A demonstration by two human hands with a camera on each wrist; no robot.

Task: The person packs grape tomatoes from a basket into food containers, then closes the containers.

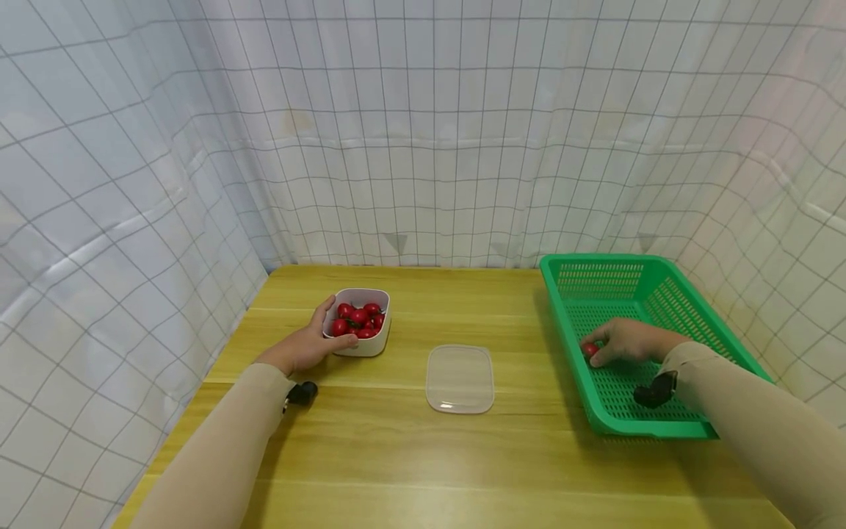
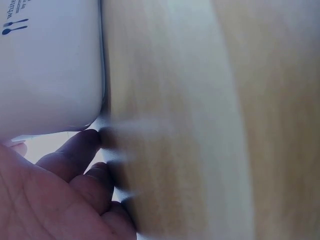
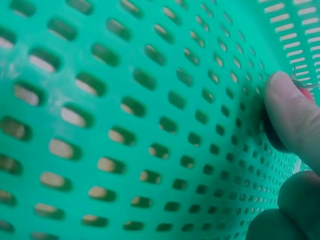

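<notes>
At the table's left, my left hand (image 1: 304, 347) holds a square white container (image 1: 371, 348) by its left side, the thumb along the front wall and the fingers at the back left. Several red cherry tomatoes (image 1: 359, 317) lie inside it. Up close in the left wrist view, the container wall (image 2: 50, 70) bears dark print, and curled fingers (image 2: 72, 155) show beside its lower corner. Over on the right, my right hand (image 1: 624, 340) reaches into a green plastic basket (image 1: 573, 351) and pinches a cherry tomato (image 1: 590, 350) near its left wall. The thumb hides most of that tomato in the right wrist view.
A translucent square lid (image 1: 460, 379) lies flat on the wooden table (image 1: 410, 455) between container and basket. The basket has raised slotted walls. White grid-patterned curtains (image 1: 449, 147) hang behind the table and at both sides.
</notes>
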